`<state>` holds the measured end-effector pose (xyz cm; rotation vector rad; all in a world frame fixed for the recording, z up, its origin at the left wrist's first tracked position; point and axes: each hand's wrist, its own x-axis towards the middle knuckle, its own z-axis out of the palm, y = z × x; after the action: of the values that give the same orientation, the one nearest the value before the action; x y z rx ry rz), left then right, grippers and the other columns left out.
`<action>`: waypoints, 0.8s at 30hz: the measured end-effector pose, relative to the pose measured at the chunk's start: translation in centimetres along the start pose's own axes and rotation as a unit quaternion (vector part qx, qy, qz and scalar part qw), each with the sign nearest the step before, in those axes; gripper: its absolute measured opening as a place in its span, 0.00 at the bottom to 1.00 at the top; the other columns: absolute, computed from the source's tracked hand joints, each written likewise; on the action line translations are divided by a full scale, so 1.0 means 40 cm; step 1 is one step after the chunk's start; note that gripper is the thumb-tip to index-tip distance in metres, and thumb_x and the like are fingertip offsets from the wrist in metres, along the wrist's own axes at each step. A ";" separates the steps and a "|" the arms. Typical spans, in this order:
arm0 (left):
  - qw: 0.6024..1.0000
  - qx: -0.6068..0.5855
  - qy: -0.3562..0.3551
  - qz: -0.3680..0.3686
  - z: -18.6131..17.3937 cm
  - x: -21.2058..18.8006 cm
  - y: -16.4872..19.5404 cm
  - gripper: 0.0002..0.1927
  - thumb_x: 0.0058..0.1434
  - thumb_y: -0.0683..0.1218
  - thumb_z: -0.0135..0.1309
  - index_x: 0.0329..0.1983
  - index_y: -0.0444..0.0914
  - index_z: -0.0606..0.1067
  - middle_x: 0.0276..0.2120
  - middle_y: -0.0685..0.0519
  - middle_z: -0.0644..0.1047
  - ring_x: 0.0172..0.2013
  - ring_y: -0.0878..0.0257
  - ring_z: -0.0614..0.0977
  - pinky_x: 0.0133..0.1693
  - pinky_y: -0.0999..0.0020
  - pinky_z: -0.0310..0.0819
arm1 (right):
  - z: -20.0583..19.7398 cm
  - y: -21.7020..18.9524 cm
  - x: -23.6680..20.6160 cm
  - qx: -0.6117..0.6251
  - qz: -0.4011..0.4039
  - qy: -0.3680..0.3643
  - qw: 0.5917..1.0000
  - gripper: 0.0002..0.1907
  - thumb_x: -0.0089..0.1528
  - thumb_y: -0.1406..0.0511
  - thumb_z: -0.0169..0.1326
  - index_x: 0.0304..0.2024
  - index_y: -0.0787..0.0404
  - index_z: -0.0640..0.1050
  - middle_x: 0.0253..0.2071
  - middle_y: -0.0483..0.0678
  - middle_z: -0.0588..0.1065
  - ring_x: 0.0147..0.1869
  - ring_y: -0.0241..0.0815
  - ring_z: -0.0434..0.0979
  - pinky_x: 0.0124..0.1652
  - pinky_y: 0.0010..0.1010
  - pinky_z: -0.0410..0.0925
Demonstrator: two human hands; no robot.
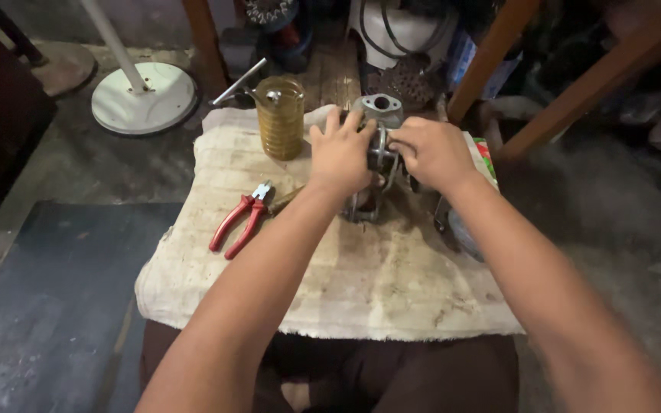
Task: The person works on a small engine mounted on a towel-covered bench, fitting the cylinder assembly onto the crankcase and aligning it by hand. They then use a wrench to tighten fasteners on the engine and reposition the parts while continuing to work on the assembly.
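Dim workshop floor, and a small table [392,306] draped in a stained cloth sits at centre. At its far edge stands a grey metal engine part [379,115], oval opening on top, its lower body mostly hidden behind the hands. Left hand [340,153] lies over its side, fingers curled on it; right hand [434,151] grips the other side. Nearby: red-handled pliers [240,219] and a ribbed amber jar [280,116]. A white fan base [144,96] stands on the floor behind.
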<state>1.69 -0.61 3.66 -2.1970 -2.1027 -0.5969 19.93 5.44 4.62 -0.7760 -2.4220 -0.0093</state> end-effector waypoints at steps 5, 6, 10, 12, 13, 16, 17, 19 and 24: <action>1.000 -0.003 -0.012 -0.005 0.001 -0.003 0.007 0.51 0.34 0.59 0.76 0.65 0.49 0.70 0.66 0.55 0.65 0.68 0.49 0.59 0.57 0.39 0.60 | 0.025 -0.008 0.014 -0.075 0.082 0.067 0.992 0.04 0.61 0.64 0.62 0.38 0.55 0.84 0.34 0.50 0.77 0.38 0.57 0.78 0.37 0.45 0.70; 1.000 -0.001 0.003 -0.003 0.002 -0.004 0.002 0.51 0.34 0.59 0.76 0.65 0.49 0.70 0.66 0.54 0.65 0.68 0.49 0.59 0.57 0.39 0.60 | 0.026 -0.011 0.012 -0.077 0.092 0.079 0.990 0.05 0.60 0.63 0.63 0.38 0.54 0.84 0.34 0.50 0.77 0.38 0.56 0.78 0.37 0.45 0.70; 1.000 0.004 0.022 0.006 0.004 -0.002 -0.005 0.50 0.34 0.59 0.76 0.65 0.50 0.71 0.66 0.54 0.65 0.68 0.48 0.59 0.56 0.39 0.61 | 0.013 -0.009 -0.003 -0.022 0.017 0.039 0.999 0.06 0.59 0.63 0.62 0.38 0.55 0.84 0.35 0.49 0.78 0.39 0.55 0.79 0.37 0.44 0.70; 1.000 0.007 0.009 0.005 0.003 0.001 -0.001 0.51 0.34 0.59 0.76 0.65 0.50 0.70 0.66 0.54 0.65 0.68 0.48 0.58 0.57 0.39 0.60 | 0.008 -0.006 -0.002 -0.014 0.036 0.024 0.999 0.06 0.59 0.63 0.62 0.39 0.54 0.85 0.35 0.48 0.79 0.38 0.55 0.79 0.36 0.43 0.70; 1.000 0.007 0.001 0.003 0.003 0.000 0.000 0.51 0.34 0.59 0.76 0.65 0.49 0.70 0.66 0.55 0.65 0.68 0.49 0.58 0.57 0.39 0.60 | 0.010 -0.007 0.001 -0.034 0.064 0.040 0.997 0.06 0.60 0.63 0.62 0.38 0.54 0.85 0.35 0.48 0.79 0.38 0.55 0.79 0.37 0.43 0.70; 1.000 0.006 -0.002 -0.002 0.002 -0.003 0.002 0.51 0.33 0.60 0.76 0.64 0.49 0.70 0.65 0.54 0.65 0.68 0.48 0.58 0.57 0.39 0.60 | 0.022 -0.009 0.018 -0.070 0.106 0.070 0.989 0.05 0.60 0.62 0.63 0.37 0.54 0.86 0.34 0.48 0.79 0.39 0.54 0.79 0.37 0.43 0.70; 1.000 0.008 -0.003 -0.006 0.001 -0.003 0.000 0.52 0.33 0.60 0.76 0.64 0.49 0.70 0.65 0.53 0.66 0.67 0.48 0.58 0.56 0.39 0.60 | 0.021 -0.009 0.021 -0.061 0.091 0.067 0.992 0.06 0.60 0.62 0.63 0.37 0.54 0.85 0.34 0.48 0.79 0.39 0.54 0.80 0.37 0.43 0.70; 1.000 0.007 0.002 0.000 0.005 -0.010 -0.006 0.49 0.36 0.59 0.75 0.64 0.49 0.71 0.63 0.57 0.69 0.68 0.49 0.60 0.56 0.40 0.61 | 0.015 -0.013 0.013 -0.035 0.064 0.045 0.996 0.07 0.60 0.61 0.63 0.37 0.55 0.85 0.35 0.48 0.79 0.39 0.53 0.80 0.38 0.42 0.71; 1.000 0.014 0.010 0.013 0.015 0.001 -0.003 0.50 0.34 0.60 0.75 0.64 0.48 0.71 0.59 0.58 0.72 0.67 0.49 0.60 0.55 0.40 0.61 | -0.028 -0.021 -0.002 -0.022 0.079 0.005 0.997 0.09 0.59 0.58 0.63 0.38 0.54 0.86 0.36 0.49 0.80 0.39 0.55 0.80 0.39 0.43 0.71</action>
<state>1.73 -0.39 3.09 -2.1894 -2.0575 -0.5818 20.13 4.49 5.64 -0.9836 -2.3523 -0.0052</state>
